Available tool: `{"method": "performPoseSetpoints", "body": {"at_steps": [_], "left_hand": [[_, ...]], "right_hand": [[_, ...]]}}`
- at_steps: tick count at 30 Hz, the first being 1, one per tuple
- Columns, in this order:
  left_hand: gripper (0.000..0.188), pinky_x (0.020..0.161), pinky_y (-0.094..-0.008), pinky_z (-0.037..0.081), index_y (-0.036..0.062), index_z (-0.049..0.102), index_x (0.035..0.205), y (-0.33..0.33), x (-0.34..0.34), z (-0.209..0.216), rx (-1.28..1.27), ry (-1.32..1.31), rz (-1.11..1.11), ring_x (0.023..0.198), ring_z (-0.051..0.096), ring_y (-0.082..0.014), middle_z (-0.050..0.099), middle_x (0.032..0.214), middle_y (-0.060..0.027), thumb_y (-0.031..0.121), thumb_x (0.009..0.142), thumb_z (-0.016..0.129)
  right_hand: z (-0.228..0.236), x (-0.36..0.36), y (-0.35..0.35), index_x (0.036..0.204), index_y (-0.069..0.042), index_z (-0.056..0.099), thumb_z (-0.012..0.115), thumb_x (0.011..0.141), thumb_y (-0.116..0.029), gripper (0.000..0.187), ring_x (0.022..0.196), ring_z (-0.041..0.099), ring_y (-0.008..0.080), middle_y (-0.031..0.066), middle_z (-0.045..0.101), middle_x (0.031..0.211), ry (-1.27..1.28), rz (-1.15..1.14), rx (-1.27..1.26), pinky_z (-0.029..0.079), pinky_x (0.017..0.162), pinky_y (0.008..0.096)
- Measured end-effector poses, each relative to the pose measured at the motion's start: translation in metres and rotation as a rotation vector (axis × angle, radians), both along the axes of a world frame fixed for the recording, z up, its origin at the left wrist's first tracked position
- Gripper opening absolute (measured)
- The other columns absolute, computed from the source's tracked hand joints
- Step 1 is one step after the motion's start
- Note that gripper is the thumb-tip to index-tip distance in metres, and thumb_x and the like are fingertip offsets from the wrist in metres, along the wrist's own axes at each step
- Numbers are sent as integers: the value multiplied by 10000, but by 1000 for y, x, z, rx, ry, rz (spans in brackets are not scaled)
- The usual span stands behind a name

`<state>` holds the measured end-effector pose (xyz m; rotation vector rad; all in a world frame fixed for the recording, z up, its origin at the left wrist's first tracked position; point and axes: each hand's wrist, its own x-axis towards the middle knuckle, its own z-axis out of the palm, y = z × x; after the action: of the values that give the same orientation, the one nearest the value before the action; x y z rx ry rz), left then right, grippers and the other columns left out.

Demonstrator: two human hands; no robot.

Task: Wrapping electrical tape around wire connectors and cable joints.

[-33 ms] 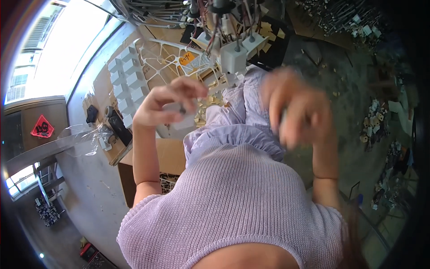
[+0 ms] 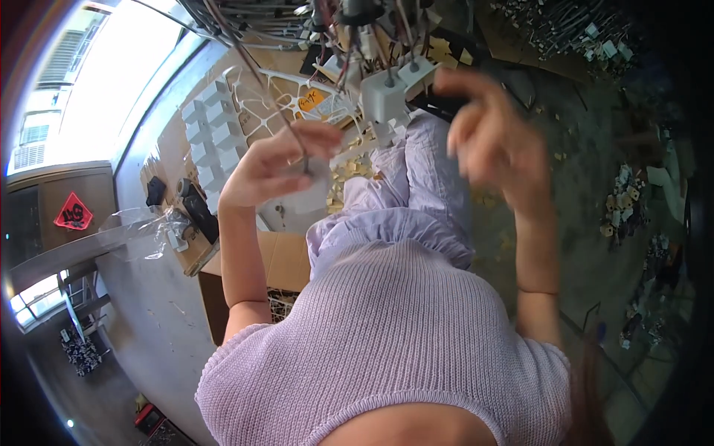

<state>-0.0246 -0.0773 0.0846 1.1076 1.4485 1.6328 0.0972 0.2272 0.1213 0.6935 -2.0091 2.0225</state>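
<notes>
My left hand [image 2: 277,167] is closed, thumb and fingers pinching a pale, white plastic piece [image 2: 318,178] that is blurred. A thin grey-brown cable [image 2: 256,78] hangs from above and runs down to the dark spot at that piece. My right hand [image 2: 494,141] is up on the other side, somewhat blurred, its index finger stretched toward the hanging parts and the thumb apart from it. I see nothing in it. Just beyond and between both hands hang white plastic housings [image 2: 384,97] on cables.
White block-shaped pieces [image 2: 217,123] stand in rows at the left, beside a white branching plastic frame [image 2: 279,89]. An open cardboard box [image 2: 286,256] is below my left forearm. Bundles of cables [image 2: 256,22] crowd the top. Small parts [image 2: 623,201] lie piled on the right.
My right hand has risen, and its index finger now reaches out toward the hanging housings. A cable now runs down to the white piece in my left hand, which has hardly moved.
</notes>
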Motion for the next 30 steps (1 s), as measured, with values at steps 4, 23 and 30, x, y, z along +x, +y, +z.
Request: {"method": "performPoseSetpoints", "body": {"at_steps": [4,23,30], "left_hand": [[681,1057,-389,334,18,387,1376,32,0,10,-51,20,585,1266,451,-236,492,1326,-137,126,786,709],[664,834,-250,462,-12,432,1344,70,-31,42,23,187,605,940,579,-135,601,1032,-60,163,774,724],[235,717,-276,509,-15,647,961,67,-29,61,-230,339,895,725,642,-153,673,784,-72,43,737,691]], "right_hand": [[-55,-29,-10,785,-21,646,711,774,-33,67,891,592,88,88,452,1367,-231,-183,91,476,731,231],[-110,-63,-67,775,-16,637,733,788,-86,119,713,594,91,90,617,1059,-247,-168,-79,462,664,220],[-90,-35,-140,737,7,615,727,735,-35,120,794,645,141,159,364,1464,-148,-5,34,494,665,258]]}}
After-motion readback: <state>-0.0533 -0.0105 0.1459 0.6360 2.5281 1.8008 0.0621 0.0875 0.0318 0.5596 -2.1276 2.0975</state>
